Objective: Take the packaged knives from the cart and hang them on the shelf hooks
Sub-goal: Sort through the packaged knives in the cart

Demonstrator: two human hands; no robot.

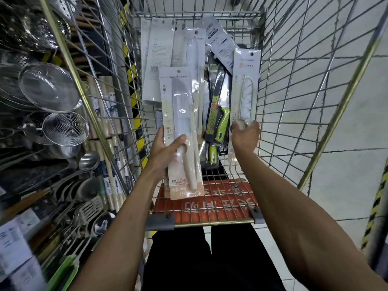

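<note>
I look down into a wire shopping cart (281, 106) holding several packaged knives. My left hand (165, 152) grips a packaged knife with a pale handle (180, 127) on a white and peach card, held upright above the cart's near end. My right hand (245, 137) holds a second pale packaged knife (245, 89) by its middle, against the cart's right side. Between them lie green-handled knives on black cards (218, 116). More white knife packs (165, 53) lean against the far end of the cart.
A shelf on the left carries steel strainers (50, 87), a wire skimmer (65, 129), ladles, spatulas and wooden-handled tools. The cart's red child-seat flap (207, 204) lies near me. A white tiled floor is to the right, with yellow-black hazard tape (375, 208).
</note>
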